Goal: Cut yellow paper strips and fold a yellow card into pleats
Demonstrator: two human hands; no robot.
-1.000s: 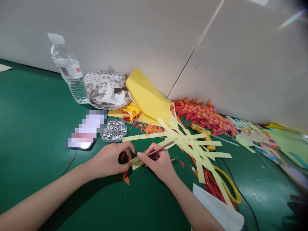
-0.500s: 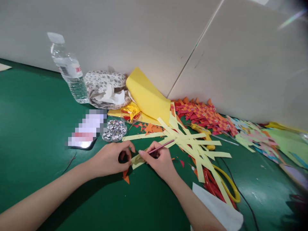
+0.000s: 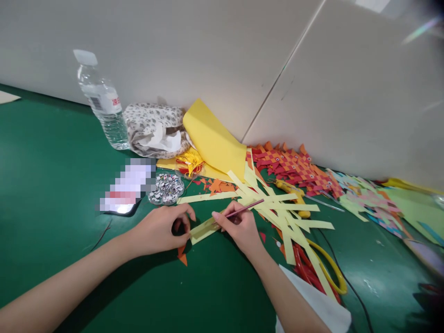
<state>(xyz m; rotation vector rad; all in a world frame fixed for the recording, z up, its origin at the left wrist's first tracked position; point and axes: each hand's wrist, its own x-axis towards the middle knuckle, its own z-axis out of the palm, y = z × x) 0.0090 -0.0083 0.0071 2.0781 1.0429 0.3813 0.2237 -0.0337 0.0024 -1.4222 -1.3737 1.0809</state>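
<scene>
A pale yellow paper strip [image 3: 204, 230] lies slantwise between my two hands, over the green table. My left hand [image 3: 163, 230] pinches its near-left end between thumb and fingertips. Held in my right hand [image 3: 239, 227] is a slim reddish-purple stick [image 3: 250, 206], too small to tell whether it is a pencil or a brush; its lower tip is hidden by my fingers, over the strip. Beyond my right hand, a loose pile of pale yellow paper strips [image 3: 282, 206] fans out. An orange paper scrap [image 3: 182, 255] lies just below my left fingertips.
At the back stand a water bottle [image 3: 104, 104], a patterned tissue pouch [image 3: 149, 118] and a yellow sheet [image 3: 215, 134]. Nearer are a phone [image 3: 130, 185], a tray of googly eyes [image 3: 166, 188] and a yellow tassel [image 3: 190, 161]. Woven red-orange paper fish [image 3: 284, 162] line the wall; red-handled scissors [image 3: 302, 263] lie right.
My right hand has slid right and slightly up along the strip with the stick, baring more of the strip. My left hand keeps its pinch in nearly the same place.
</scene>
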